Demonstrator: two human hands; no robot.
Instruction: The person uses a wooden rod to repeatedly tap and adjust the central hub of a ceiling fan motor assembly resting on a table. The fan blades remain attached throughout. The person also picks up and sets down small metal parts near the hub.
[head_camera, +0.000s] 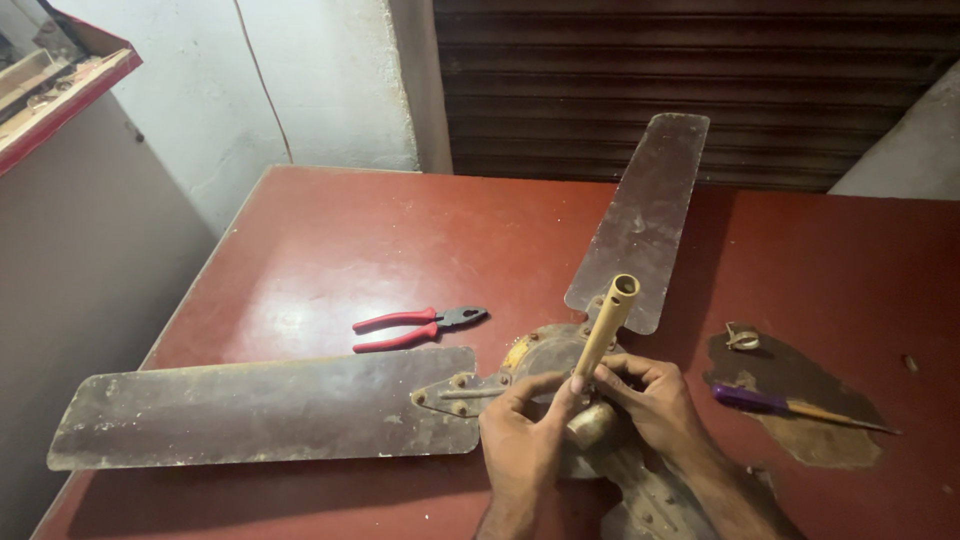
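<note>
Both hands, left (522, 432) and right (655, 400), pinched the rod (606, 322) base above the fan hub (545, 352) on the surface (330, 250); blades remained bolted on, pliers (418, 328) left of hub, screwdriver (790, 407) right, unused.

One ceiling fan (560, 360) with three blades, one pair of red pliers (415, 328), one purple-handled screwdriver (790, 407), two hands.

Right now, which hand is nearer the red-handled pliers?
Left. The left hand grips the base of the fan's yellow rod, just right of and below the pliers. The right hand is on the rod's far side, nearer the purple-handled screwdriver.
</note>
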